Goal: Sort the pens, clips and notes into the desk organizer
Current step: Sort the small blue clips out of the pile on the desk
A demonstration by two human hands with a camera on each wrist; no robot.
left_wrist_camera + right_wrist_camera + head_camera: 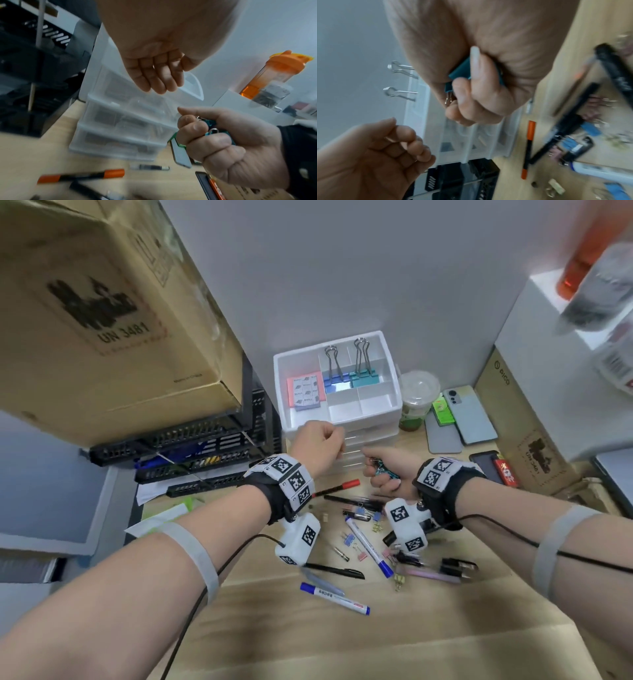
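Note:
The white desk organizer (396, 392) stands against the wall, with clear drawers (123, 121) below its top tray. In the tray lie a pad of notes (306, 392), a blue binder clip (337, 380) and a teal one (364, 378). My right hand (387, 470) grips another teal binder clip (383, 472) (458, 71) just in front of the drawers. My left hand (322, 446) hovers beside it at the tray's front edge, fingers curled, holding nothing (157, 75). Loose markers (368, 544), a red-capped pen (337, 487) and small clips (359, 512) lie on the wooden desk below my wrists.
A large cardboard box (102, 320) sits on black crates (205, 453) at the left. Right of the organizer stand a lidded cup (418, 398), phones (472, 412) and another box (527, 433). An orange bottle (278, 70) stands on a white shelf.

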